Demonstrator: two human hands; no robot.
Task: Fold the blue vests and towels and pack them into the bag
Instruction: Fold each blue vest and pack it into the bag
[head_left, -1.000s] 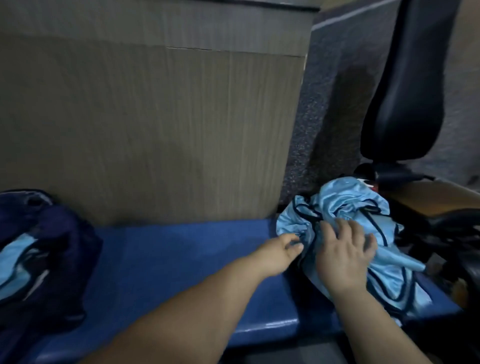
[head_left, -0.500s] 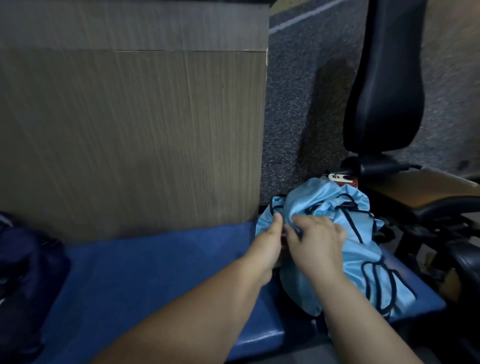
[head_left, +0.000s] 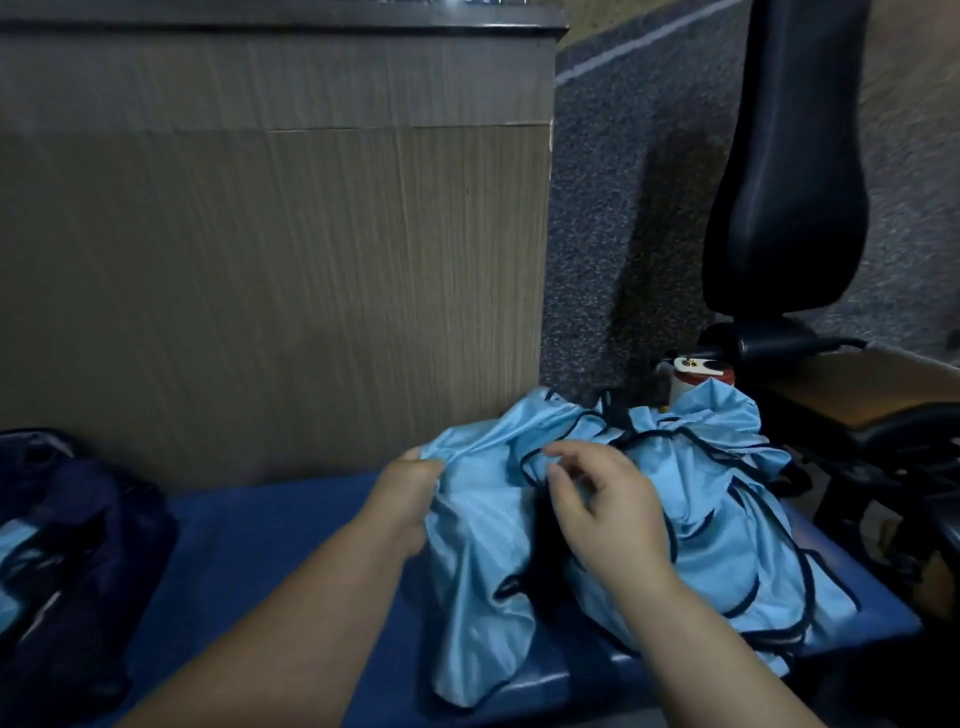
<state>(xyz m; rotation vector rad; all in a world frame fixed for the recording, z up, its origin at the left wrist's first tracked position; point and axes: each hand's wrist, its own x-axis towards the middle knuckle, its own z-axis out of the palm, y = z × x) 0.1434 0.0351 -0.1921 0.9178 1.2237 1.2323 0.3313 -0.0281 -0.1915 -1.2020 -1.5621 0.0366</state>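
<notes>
A heap of light blue vests (head_left: 727, 519) with dark trim lies at the right end of a blue padded bench (head_left: 270, 530). My left hand (head_left: 408, 493) grips the edge of one vest (head_left: 478, 545), which hangs off the heap toward the bench's front edge. Just above the heap, my right hand (head_left: 597, 499) has loosely curled fingers, their tips at a dark trim edge, with nothing gripped. A dark navy bag (head_left: 78, 519) sits at the left end of the bench with light blue cloth showing inside it.
A wooden panel (head_left: 260, 286) rises directly behind the bench. To the right stands a black office chair (head_left: 784, 182) on grey carpet (head_left: 623, 208). The white-and-red top of a bottle-like item (head_left: 696, 371) pokes up behind the vests.
My left hand has pulled one vest out of the heap toward the left. My right hand has let go and now hovers over the heap. The view has swung back left, showing the bag.
</notes>
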